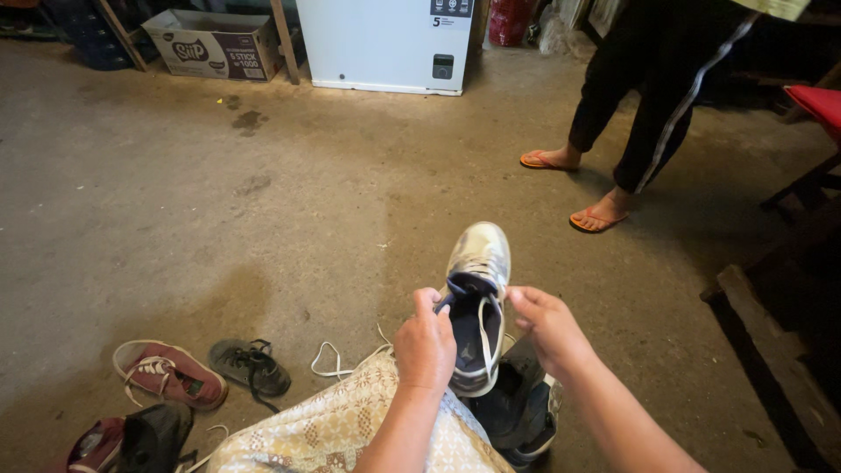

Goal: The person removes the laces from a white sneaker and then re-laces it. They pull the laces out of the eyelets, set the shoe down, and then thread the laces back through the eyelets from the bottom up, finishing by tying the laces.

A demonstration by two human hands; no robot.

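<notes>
Holding a silver sneaker (477, 289) at lower centre of the frame, both hands are seen closed on it. The left hand (425, 346) is pinched on the tongue or collar edge at the shoe's opening; the right hand (547, 326) is pinched narrow on the right side of the opening, apparently on a white lace (487, 337), though the exact grip cannot be told. The sneaker is held toe-up, away from the body, above a patterned cloth (342, 425) over the lap.

Progress, as judged: lacing seems only partly done. A loose white lace end (331, 361) is trailed on the floor to the left of the lap, and the shoe's opening is seen wide and slack. No tied bow is visible.

Counts: one silver sneaker in the hands; one dark shoe (517, 412) under it at lower centre; one red sneaker (168, 374) and one dark grey sneaker (250, 366) at lower left on the concrete floor (219, 219); one more reddish-and-black shoe (123, 442) at the bottom left edge, partly cut off. One other person's legs in orange flip-flops (598, 219) are seen upper right. One white appliance (385, 44) and one cardboard box (210, 44) are at top.
</notes>
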